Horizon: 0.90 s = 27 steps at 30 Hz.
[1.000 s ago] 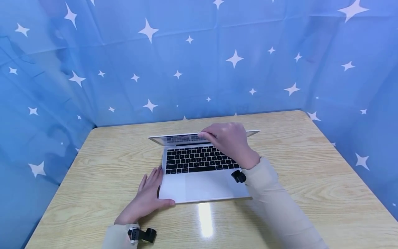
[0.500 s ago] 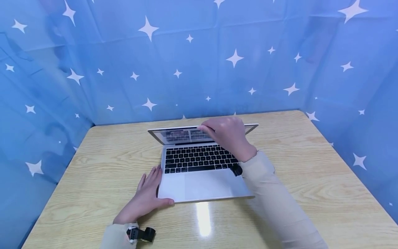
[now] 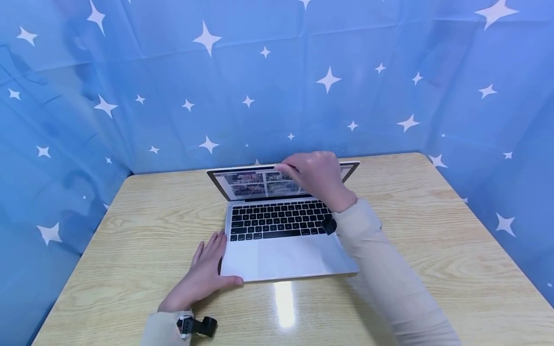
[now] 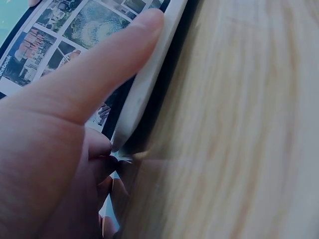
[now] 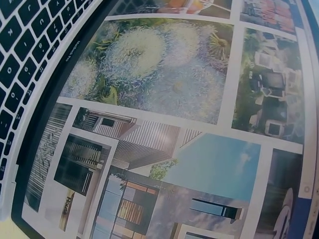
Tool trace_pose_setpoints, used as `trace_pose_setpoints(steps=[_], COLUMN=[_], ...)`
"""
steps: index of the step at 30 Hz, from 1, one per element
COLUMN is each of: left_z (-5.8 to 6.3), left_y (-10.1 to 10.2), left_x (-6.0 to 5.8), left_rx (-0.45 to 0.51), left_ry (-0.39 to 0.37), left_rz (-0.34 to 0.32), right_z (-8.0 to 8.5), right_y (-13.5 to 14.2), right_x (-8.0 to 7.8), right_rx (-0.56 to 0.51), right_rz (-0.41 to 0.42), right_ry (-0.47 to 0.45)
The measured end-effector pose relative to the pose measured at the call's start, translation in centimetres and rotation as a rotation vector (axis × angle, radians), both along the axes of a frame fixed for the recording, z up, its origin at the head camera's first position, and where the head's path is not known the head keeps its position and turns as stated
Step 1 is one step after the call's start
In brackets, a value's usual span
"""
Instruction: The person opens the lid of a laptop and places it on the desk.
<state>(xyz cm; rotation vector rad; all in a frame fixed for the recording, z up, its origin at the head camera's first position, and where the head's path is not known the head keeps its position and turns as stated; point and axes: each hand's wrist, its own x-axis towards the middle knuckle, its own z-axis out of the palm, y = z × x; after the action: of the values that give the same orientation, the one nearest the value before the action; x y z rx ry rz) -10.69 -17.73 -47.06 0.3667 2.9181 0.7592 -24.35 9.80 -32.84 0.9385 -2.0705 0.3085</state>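
A silver laptop (image 3: 290, 259) lies on the wooden table, its lid raised and leaning back at the hinge. Photo tiles fill the screen (image 3: 246, 185) behind the black keyboard (image 3: 277, 222). My right hand (image 3: 318, 178) pinches the lid's top edge a little right of its middle, thumb on the screen side; its other fingers are mostly hidden behind. At the laptop's front left corner, my left hand (image 3: 203, 274) rests with fingers along the side and thumb at the front edge. The left wrist view shows that thumb (image 4: 99, 74) stretched out. Close up, the right wrist view holds the screen (image 5: 169, 149).
Bare wood of the table (image 3: 143, 230) extends on both sides of the laptop and in front of it. A blue curtain (image 3: 277, 96) with white stars hangs behind the table and along its sides. The right forearm (image 3: 389, 278) crosses over the laptop's right side.
The lid has tilted further up and back, with my right hand rising along with its top edge. More of the screen shows now. My left hand has stayed at the corner.
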Motion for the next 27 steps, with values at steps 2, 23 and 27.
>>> trace_pose_setpoints(steps=[2,23,27], left_z=[0.0,-0.1,-0.1], left_y=[0.0,-0.1,-0.1], left_x=[0.0,0.0,0.0], left_rx=[0.002,-0.003,-0.004], left_ry=[0.000,-0.033,-0.032], left_rz=[0.003,0.015,0.008], right_z=[0.1,1.0,1.1], right_y=[0.0,-0.3,-0.4], right_x=[-0.2,-1.7,-1.9], right_rx=[-0.002,0.032,0.047], right_rz=[-0.006,-0.054,-0.073], right_ry=[0.001,-0.069,-0.090])
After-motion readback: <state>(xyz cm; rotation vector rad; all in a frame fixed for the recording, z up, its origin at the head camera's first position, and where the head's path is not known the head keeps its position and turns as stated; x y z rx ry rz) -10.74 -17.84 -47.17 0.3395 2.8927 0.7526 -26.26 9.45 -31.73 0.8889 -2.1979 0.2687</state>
